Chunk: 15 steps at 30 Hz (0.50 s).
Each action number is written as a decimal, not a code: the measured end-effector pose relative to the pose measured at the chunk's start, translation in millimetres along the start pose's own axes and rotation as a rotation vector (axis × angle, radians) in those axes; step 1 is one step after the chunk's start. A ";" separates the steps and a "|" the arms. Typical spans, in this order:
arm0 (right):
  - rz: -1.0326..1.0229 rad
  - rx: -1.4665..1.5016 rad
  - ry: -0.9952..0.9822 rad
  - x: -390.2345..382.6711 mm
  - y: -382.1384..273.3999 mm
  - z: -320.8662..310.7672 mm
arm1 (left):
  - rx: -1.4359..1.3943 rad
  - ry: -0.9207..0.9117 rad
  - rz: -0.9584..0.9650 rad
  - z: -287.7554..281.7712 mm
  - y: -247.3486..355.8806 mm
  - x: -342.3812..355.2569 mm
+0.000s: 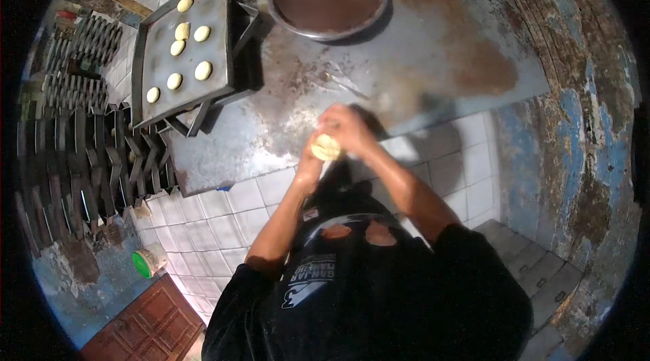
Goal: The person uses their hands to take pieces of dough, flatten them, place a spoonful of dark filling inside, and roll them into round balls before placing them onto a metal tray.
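Pale yellow dough [326, 148] showed, in the head view, between both hands: the left hand [312, 156] curled around it, while the right hand [347, 129] lay close against it, too blurred to tell its grip. Roundish, the dough showed no clear long axis. Ahead and leftward, nearer the left hand, a tray [161, 56] bore similar pieces [203, 70]. The stained desk [288, 83] also carried a wide bowl [326, 36]; white tiles [211, 234] lay below.

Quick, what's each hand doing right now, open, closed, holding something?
Left hand: holding a pale yellow dough piece.
Right hand: right by it, blurred; open or closed can't be told.
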State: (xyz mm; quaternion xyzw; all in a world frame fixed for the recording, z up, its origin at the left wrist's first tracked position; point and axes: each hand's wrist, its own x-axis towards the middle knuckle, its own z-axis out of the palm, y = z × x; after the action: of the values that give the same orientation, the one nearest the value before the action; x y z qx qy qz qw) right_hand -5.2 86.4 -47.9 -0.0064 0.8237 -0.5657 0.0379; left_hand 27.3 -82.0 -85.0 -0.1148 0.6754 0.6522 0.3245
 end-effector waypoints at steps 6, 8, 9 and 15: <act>-0.057 -0.978 -0.001 91.3 93.9 -24.5 | -0.650 -0.231 0.105 -14.4 121.1 44.7; 0.198 -0.690 -0.255 102.8 81.9 -18.4 | -0.653 -0.257 0.125 -27.7 147.0 66.7; 0.142 -0.468 -0.242 110.4 48.4 -27.1 | -0.696 -0.226 0.122 -42.2 152.2 72.9; -0.311 -0.647 0.385 252.2 34.8 -161.8 | -0.507 -0.152 0.255 -53.0 223.1 134.9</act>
State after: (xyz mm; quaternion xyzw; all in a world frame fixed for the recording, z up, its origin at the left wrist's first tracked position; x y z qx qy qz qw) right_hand -266.8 236.1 -36.4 -0.0365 0.9405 -0.2670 -0.2071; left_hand -219.9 -69.0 12.4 -0.0574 0.4736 0.8424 0.2505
